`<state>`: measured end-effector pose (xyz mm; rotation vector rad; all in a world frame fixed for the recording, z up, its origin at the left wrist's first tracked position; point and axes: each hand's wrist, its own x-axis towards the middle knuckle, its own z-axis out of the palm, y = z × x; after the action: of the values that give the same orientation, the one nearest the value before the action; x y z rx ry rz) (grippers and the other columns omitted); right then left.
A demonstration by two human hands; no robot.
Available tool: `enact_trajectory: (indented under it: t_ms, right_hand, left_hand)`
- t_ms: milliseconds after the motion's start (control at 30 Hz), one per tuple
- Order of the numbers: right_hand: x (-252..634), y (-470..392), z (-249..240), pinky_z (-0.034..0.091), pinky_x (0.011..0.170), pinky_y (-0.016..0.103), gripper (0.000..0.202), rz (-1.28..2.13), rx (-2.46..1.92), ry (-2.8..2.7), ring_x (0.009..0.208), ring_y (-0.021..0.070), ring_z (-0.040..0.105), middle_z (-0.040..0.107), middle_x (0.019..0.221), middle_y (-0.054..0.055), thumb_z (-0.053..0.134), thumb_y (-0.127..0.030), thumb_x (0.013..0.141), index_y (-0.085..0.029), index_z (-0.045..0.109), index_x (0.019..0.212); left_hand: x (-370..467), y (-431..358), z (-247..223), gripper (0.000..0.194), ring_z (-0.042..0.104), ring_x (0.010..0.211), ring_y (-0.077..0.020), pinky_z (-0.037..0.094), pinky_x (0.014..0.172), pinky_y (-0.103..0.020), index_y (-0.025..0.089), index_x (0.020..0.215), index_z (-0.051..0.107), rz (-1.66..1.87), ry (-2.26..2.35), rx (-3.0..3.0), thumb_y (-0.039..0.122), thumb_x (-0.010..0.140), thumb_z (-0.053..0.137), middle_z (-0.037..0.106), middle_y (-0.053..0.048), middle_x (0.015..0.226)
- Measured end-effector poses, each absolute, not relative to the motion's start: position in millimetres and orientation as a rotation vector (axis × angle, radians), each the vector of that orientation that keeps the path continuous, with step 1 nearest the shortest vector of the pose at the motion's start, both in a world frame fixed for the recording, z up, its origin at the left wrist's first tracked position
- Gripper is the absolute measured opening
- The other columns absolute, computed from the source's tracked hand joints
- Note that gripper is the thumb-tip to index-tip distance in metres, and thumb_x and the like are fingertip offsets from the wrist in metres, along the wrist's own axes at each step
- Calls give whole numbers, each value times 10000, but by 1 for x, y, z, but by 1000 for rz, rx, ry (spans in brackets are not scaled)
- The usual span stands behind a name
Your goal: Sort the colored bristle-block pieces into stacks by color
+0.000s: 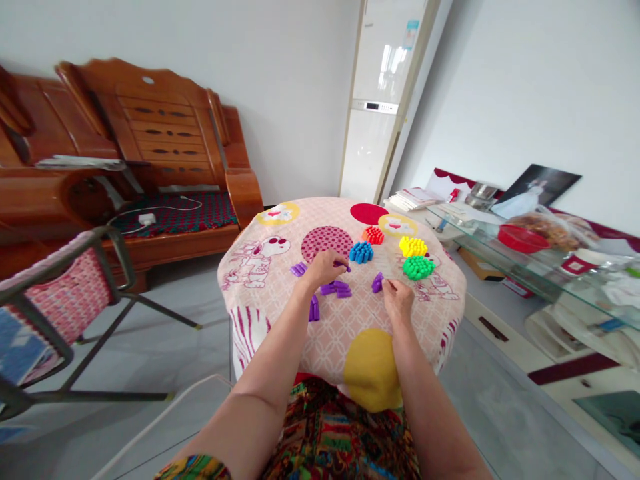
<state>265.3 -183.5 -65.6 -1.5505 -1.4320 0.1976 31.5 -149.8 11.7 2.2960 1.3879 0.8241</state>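
Observation:
My left hand (326,268) is over the middle of a round cloth-covered table, its fingers pinched on a small purple plastic stick (347,267). Several more purple sticks lie loose below it (336,289), to its left (299,269) and near my wrist (314,309). My right hand (399,297) rests to the right, fingertips closed at the edge of a small bunch of purple sticks (377,283). Beyond my hands stand tight bunches of similar sticks: blue (361,252), orange-red (373,235), yellow (413,247) and green (419,267).
A patterned pink tablecloth (270,293) covers the table. To the left are a wooden sofa (165,133) and a folding chair (75,287). A glass-topped cabinet (530,267) with a red bowl (523,238) stands at the right. A tall white air conditioner (373,133) is behind.

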Motion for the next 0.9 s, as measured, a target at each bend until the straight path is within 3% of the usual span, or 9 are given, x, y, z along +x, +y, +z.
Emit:
enact_trajectory:
  t_ms: [200,433,567,700,900]
  right_hand:
    - [265,-184,-64,409,624,296,410,186,-1553,-1453,638,214,605,709,679,100,486,-461,833,-160,736,711]
    - [265,-184,-65,400,630,291,424,167,-1549,-1459,642,204,585,717,697,109,467,-465,845,-163,734,712]
    - [266,-182,-67,379,614,286,464,161,-1542,-1468,627,193,567,705,678,106,461,-498,854,-150,733,712]
    - [267,-181,-68,364,605,291,481,160,-1535,-1457,616,196,569,694,662,109,467,-520,843,-140,728,706]
    - [266,-182,-67,367,609,290,420,167,-1529,-1466,615,191,568,694,665,101,482,-463,839,-150,718,687]
  left_hand:
    - [80,-135,-3,349,682,886,-177,497,864,-250,179,983,762,643,1305,2363,57,715,574,759,-32,966]
    - [107,-124,-28,542,665,1086,-193,518,951,-304,120,1262,619,809,1195,2114,3,740,534,684,-121,1240]
    - [102,-122,-40,689,630,1168,-185,502,988,-305,95,1370,509,830,1066,1967,-69,701,489,647,-161,1293]
    - [102,-123,-40,701,659,1098,-163,518,952,-282,103,1347,524,827,1138,1933,-95,677,459,677,-137,1234]
    - [104,-128,-21,517,693,972,-164,536,885,-259,128,1165,670,835,1381,2106,-32,704,500,746,-77,1041]
